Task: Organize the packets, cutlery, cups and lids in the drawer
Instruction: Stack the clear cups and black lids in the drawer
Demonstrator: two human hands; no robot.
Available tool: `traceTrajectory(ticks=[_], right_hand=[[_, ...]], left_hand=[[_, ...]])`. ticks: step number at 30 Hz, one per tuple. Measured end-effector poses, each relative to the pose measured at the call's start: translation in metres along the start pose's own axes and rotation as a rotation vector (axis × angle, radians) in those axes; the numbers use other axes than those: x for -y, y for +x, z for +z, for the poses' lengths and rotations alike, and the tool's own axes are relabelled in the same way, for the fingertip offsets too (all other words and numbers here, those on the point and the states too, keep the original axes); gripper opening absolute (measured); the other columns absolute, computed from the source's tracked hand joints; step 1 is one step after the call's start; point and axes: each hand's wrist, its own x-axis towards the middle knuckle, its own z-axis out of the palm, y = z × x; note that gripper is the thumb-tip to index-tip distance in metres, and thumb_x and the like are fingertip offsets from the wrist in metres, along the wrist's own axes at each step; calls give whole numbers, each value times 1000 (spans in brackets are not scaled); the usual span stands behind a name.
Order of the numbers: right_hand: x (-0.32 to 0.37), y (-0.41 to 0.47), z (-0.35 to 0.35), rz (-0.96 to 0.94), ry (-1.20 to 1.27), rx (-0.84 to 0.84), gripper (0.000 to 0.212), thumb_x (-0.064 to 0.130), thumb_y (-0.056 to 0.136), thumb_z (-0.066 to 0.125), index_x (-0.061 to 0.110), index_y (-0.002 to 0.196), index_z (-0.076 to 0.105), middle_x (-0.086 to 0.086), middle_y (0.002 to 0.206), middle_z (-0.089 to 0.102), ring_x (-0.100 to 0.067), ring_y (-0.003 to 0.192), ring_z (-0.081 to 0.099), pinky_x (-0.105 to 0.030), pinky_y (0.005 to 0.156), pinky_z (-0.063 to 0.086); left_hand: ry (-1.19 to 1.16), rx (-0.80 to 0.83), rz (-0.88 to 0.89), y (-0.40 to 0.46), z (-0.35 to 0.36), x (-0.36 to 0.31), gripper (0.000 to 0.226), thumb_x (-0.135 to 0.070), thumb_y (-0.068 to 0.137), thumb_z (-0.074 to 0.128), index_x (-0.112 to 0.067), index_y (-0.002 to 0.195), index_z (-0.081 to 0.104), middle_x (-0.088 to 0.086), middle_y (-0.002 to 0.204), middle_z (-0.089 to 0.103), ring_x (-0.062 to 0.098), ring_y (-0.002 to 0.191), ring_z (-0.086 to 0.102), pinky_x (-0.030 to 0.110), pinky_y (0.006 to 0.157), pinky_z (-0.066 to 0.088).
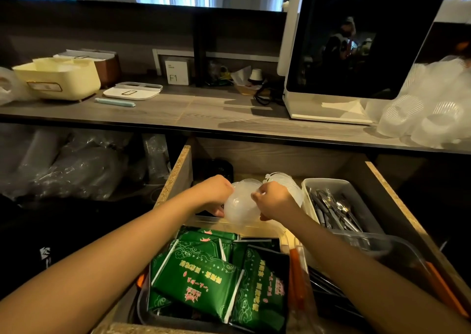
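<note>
Lid-sorting step. Left hand (216,193) and right hand (271,201) both clamped on clear lids (240,203), mid-drawer (175,178), behind packets (196,275). Next: seat stack beside cutlery (334,208), keeping edges aligned.

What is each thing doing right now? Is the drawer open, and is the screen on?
drawer: pulled open
left hand: gripping the clear lids
right hand: gripping the clear lids
clear lids: stacked, held between both hands
green packets: piled unevenly in a tray
cutlery: lying in a white bin
screen: dark, off
</note>
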Motion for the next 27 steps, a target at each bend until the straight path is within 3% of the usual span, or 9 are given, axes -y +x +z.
traceTrajectory(ticks=[2, 5, 7, 9, 13, 16, 19, 23, 27], right_hand=[[-1, 1, 6, -23, -79, 20, 31, 24, 98, 49, 0, 108, 65, -7, 78, 60, -22, 68, 64, -26, 61, 52], [-3, 1, 12, -22, -205, 28, 28, 29, 99, 48, 5, 88, 59, -11, 90, 59, -28, 86, 61, -28, 71, 43], [-3, -1, 12, -36, -245, 18, 30, 32, 99, 48, 7, 86, 58, -14, 94, 62, -27, 92, 63, -27, 72, 42], [-3, -3, 9, -63, -231, -16, 34, 33, 99, 49, 3, 104, 63, -14, 103, 67, -29, 98, 66, -30, 79, 50], [-4, -5, 1, -137, -154, -75, 41, 33, 97, 55, 8, 129, 60, -10, 120, 67, -27, 97, 68, -35, 91, 53], [-1, -8, 4, -183, -199, -4, 48, 33, 95, 58, 18, 140, 50, -6, 130, 62, -22, 114, 61, -29, 96, 45], [1, -4, 17, -192, -270, 94, 49, 32, 96, 58, 14, 141, 50, -7, 136, 58, -23, 123, 55, -28, 99, 41], [2, 3, 30, -184, -235, 150, 45, 34, 95, 59, 14, 135, 55, -8, 129, 62, -25, 104, 66, -30, 90, 49], [0, 10, 33, -183, -131, 21, 40, 29, 93, 63, 12, 129, 60, -8, 112, 69, -21, 83, 68, -33, 85, 55]], left_hand=[[49, 4, -7, 2, 5, 2, 19, -14, 104, 44, -10, 90, 56, 11, 82, 61, 24, 65, 62, 36, 64, 59], [-8, 21, -79, 0, 11, 4, 21, -4, 102, 38, -4, 94, 58, 16, 75, 55, 25, 59, 59, 25, 41, 48], [-34, 7, -94, 1, 12, 7, 20, -9, 102, 41, -1, 100, 59, 20, 82, 61, 35, 76, 68, 31, 51, 57], [-20, -18, -56, 4, 9, 9, 22, -19, 104, 45, -2, 100, 59, 24, 97, 69, 41, 91, 71, 42, 72, 62], [-41, -137, 87, 5, -9, 9, 24, -26, 105, 45, -10, 96, 61, 12, 89, 62, 23, 71, 60, 37, 69, 58], [213, -191, 204, 2, -21, 13, 29, -34, 108, 34, -16, 95, 53, 11, 96, 56, 24, 89, 56, 46, 89, 49], [381, -50, 161, -1, -21, 24, 50, -37, 111, 18, -3, 113, 55, 19, 116, 54, 27, 110, 53, 39, 98, 38], [393, -4, 156, 5, -20, 42, 42, -42, 109, 11, -14, 103, 42, 7, 107, 42, 18, 99, 41, 35, 89, 33], [362, -165, 222, 8, -25, 44, 46, -34, 110, 21, -13, 103, 62, 11, 104, 60, 28, 108, 53, 35, 90, 36]])
